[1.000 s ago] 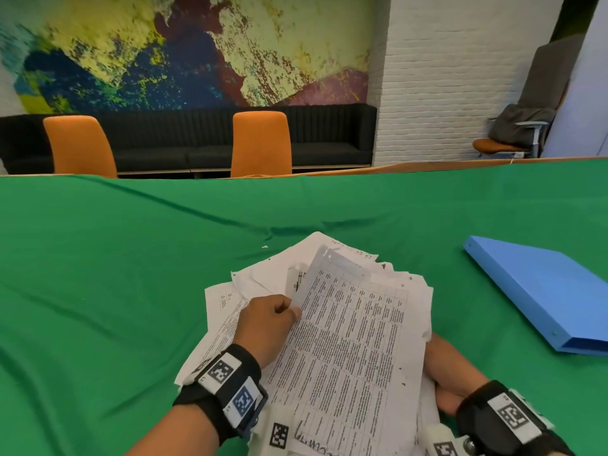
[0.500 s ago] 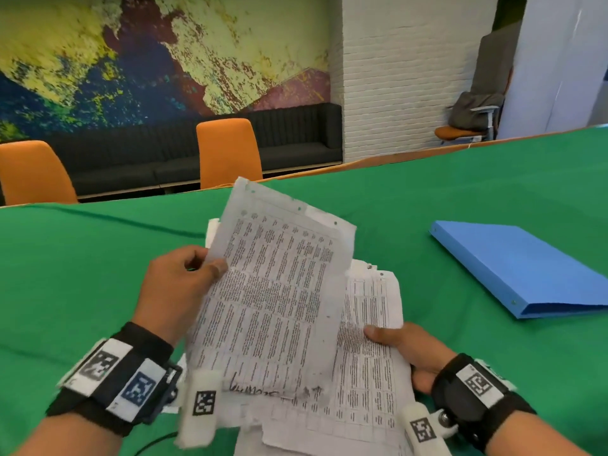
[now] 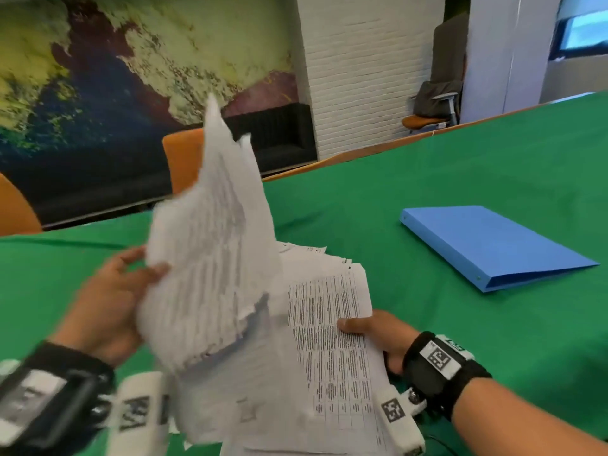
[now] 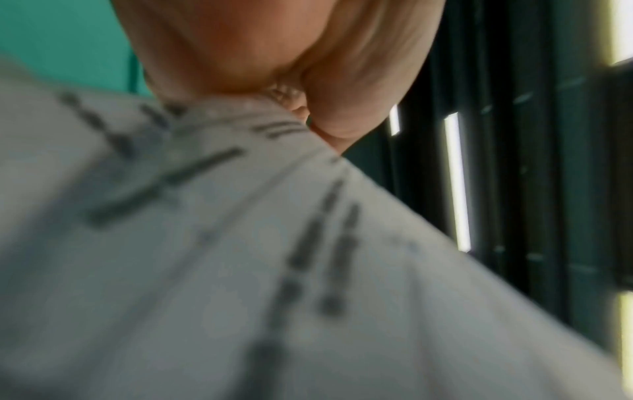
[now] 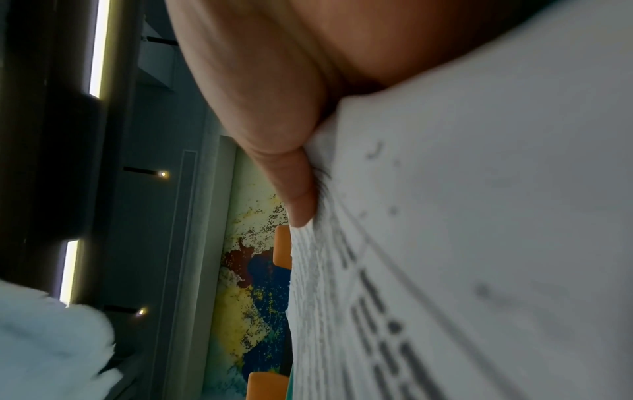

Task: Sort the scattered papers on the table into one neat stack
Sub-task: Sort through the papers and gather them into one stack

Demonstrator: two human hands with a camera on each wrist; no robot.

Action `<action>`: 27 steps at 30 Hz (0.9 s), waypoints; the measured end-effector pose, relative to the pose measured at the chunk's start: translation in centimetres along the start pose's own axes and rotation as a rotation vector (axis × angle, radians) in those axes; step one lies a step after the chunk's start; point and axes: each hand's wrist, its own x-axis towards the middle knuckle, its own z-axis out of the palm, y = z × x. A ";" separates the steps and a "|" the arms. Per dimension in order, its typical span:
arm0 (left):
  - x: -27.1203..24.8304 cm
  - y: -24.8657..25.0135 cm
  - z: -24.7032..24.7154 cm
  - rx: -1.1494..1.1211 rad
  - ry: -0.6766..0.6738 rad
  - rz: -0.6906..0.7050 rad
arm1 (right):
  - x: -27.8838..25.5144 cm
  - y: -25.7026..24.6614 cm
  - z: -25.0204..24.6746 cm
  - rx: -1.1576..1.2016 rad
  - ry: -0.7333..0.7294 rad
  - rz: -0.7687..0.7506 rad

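My left hand (image 3: 131,284) pinches a bundle of printed sheets (image 3: 210,268) and holds it raised and tilted above the green table (image 3: 427,199); it is blurred by motion. My right hand (image 3: 371,330) grips the right edge of a second pile of printed papers (image 3: 329,350), thumb on top, with ragged page ends fanning out at the far side. In the left wrist view my thumb (image 4: 260,54) presses the lifted sheet (image 4: 240,270). The right wrist view shows my right thumb (image 5: 274,135) clamped on the paper pile (image 5: 479,243).
A shut blue binder (image 3: 487,245) lies on the green cloth to the right of the papers. Orange chairs (image 3: 181,159) and a black sofa (image 3: 283,133) stand beyond the table's far edge, under a painted wall.
The left hand has swung its sheets higher and more upright, away from the pile. The right hand keeps its grip on the pile's edge. The head view has turned left.
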 end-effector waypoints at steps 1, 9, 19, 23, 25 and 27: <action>-1.2 -1.7 2.0 0.031 -0.033 -0.092 | -0.1 0.0 0.0 -0.002 0.007 0.002; 0.2 -11.6 6.7 0.381 -0.096 -0.264 | 0.3 0.1 0.0 0.152 0.047 -0.026; -1.6 -11.0 4.9 0.343 -0.212 -0.383 | 0.7 0.7 -0.5 -0.018 -0.010 -0.050; -4.9 -10.8 2.4 0.329 -0.261 -0.515 | 0.7 0.6 -0.5 -0.030 -0.006 -0.044; -5.9 -10.9 1.9 0.317 -0.321 -0.583 | 0.5 0.5 -0.5 -0.045 -0.015 -0.047; -6.4 -11.0 1.6 0.330 -0.354 -0.616 | 0.6 0.5 -0.5 -0.072 -0.022 -0.050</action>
